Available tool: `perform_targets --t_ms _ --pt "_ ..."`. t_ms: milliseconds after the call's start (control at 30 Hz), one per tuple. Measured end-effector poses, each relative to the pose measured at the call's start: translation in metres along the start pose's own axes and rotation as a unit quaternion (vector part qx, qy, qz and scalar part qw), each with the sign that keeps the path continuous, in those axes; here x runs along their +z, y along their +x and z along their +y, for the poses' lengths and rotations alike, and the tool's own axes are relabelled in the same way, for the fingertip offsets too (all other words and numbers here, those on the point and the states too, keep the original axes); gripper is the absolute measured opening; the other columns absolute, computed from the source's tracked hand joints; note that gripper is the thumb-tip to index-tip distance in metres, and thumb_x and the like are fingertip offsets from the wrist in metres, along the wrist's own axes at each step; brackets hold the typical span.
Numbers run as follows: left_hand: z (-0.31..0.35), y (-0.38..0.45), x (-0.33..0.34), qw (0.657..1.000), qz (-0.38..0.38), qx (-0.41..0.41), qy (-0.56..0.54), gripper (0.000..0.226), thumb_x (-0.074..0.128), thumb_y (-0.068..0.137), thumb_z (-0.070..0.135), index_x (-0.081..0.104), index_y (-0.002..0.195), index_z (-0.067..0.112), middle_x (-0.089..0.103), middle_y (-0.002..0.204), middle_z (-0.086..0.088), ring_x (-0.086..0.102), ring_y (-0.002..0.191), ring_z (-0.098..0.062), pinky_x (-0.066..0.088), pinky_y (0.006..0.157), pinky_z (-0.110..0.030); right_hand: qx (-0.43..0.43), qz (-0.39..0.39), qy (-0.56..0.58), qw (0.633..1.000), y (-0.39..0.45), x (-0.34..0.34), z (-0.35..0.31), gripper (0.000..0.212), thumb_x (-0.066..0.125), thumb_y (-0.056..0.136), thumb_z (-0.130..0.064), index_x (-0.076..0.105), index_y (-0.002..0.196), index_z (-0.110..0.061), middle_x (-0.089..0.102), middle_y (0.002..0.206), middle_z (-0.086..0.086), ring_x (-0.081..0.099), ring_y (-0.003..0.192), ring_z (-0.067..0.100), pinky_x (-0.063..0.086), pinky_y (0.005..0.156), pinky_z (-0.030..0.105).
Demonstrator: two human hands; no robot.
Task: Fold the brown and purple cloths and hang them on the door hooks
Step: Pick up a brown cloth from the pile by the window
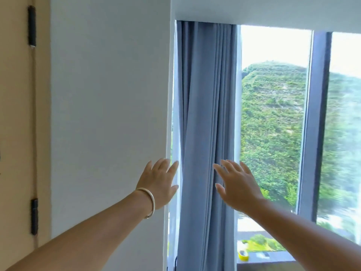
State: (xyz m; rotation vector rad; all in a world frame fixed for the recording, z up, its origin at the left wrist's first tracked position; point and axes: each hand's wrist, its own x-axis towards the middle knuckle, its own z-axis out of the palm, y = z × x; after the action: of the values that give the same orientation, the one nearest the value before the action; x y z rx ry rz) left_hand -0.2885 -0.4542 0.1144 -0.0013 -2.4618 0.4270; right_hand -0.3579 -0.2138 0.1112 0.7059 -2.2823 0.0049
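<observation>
Both hands are raised with fingers spread and holding nothing — the left hand (160, 181) and right hand (235, 183) flank a blue curtain (205, 114).

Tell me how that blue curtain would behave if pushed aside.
The curtain hangs in soft vertical pleats, so it would probably yield and bunch, not move stiffly. It looks fairly thick, so likely some weight. Both hands, left hand and right hand, are open, holding nothing.

Single head cam, wide-angle, worn by the person. Faces forward and level-to-upward at the white wall (109, 114), blue curtain (205, 133) and window (273, 114). Close in; both forearms enter from the bottom edge.
</observation>
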Motion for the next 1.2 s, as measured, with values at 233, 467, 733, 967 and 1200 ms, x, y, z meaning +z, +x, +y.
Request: perform_targets --t_ms 233,467,733,967,1200 --pt "0.12 0.03 -0.009 0.992 0.02 0.074 -0.102 0.071 0.037 0.097 0.053 0.007 0.153 0.022 0.018 0.157 -0.007 0.013 0.146 -0.023 0.012 0.119 -0.045 0.135 -0.011 -0.032 0.99 -0.083 -0.035 0.084 0.059 0.048 0.091 -0.047 0.032 0.146 -0.03 0.033 0.153 -0.002 0.027 0.142 0.018 0.016 0.116 0.044" --pt "0.275 0.004 -0.026 0.959 0.046 0.172 -0.22 0.067 0.04 0.094 0.055 0.014 0.151 0.03 0.021 0.157 0.0 0.013 0.147 -0.022 0.007 0.118 -0.051 0.266 -0.014 -0.039 0.963 -0.224 -0.068 0.141 0.053 0.059 0.086 -0.042 0.048 0.137 -0.031 0.043 0.146 -0.002 0.024 0.143 0.022 0.013 0.115 0.05" --pt "0.445 -0.081 -0.048 0.9 -0.019 0.219 -0.376 0.064 0.04 0.093 0.056 0.022 0.15 0.033 0.021 0.158 0.002 0.005 0.148 -0.02 0.003 0.118 -0.048 0.442 -0.054 -0.022 0.895 -0.41 -0.104 0.188 0.055 0.057 0.087 -0.046 0.047 0.138 -0.031 0.04 0.149 0.0 0.023 0.143 0.024 0.019 0.115 0.049" --pt "0.559 -0.149 -0.075 0.866 -0.099 0.267 -0.411 0.065 0.037 0.094 0.059 0.016 0.151 0.036 0.018 0.158 0.006 0.001 0.148 -0.018 0.003 0.12 -0.049 0.525 -0.091 -0.052 0.845 -0.535 -0.142 0.222 0.057 0.057 0.088 -0.05 0.043 0.141 -0.033 0.038 0.15 -0.002 0.022 0.143 0.022 0.018 0.117 0.044" --pt "0.639 -0.171 -0.108 0.831 -0.121 0.325 -0.436 0.065 0.038 0.093 0.06 0.017 0.15 0.038 0.014 0.16 0.006 -0.001 0.148 -0.019 0.002 0.119 -0.049 0.577 -0.099 -0.068 0.807 -0.614 -0.175 0.241 0.057 0.056 0.089 -0.049 0.043 0.142 -0.033 0.038 0.151 -0.003 0.02 0.144 0.019 0.016 0.118 0.043"
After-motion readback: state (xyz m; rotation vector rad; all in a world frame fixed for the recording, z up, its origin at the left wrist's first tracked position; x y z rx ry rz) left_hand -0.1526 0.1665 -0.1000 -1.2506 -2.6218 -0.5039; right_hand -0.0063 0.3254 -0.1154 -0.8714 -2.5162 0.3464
